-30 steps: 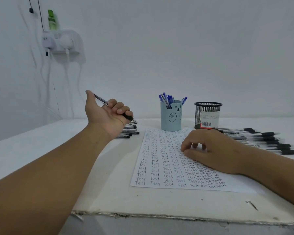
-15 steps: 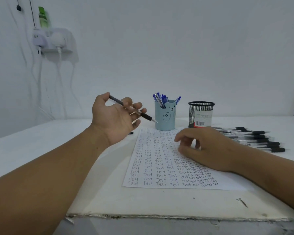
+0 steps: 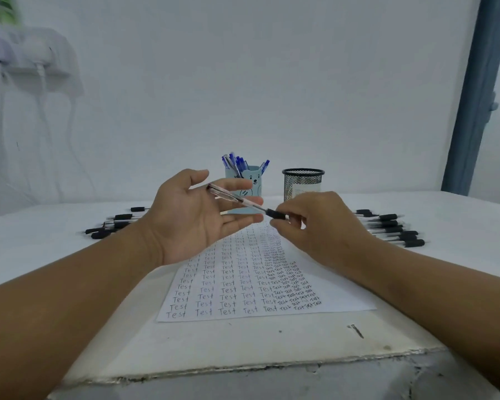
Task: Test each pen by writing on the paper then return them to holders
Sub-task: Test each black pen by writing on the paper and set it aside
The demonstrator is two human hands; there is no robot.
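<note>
A clear pen with a black grip (image 3: 244,202) lies across the straight fingers of my left hand (image 3: 198,217), held palm up above the paper (image 3: 243,284). My right hand (image 3: 318,226) pinches the pen's black grip end between thumb and fingertips. The paper is covered with rows of the word "Test". Behind it stand a light blue bear holder (image 3: 250,183) with several blue pens and a black mesh holder (image 3: 302,183), whose inside I cannot see.
Several black-grip pens lie in a group at the left (image 3: 113,225) and another group at the right (image 3: 390,228) of the white table (image 3: 459,220). A small nail (image 3: 356,330) lies near the chipped front edge. A wall socket shelf (image 3: 26,53) hangs at upper left.
My left hand carried the pen rightward over the paper and uncurled its fingers. My right hand lifted off the paper and took hold of the pen's grip end.
</note>
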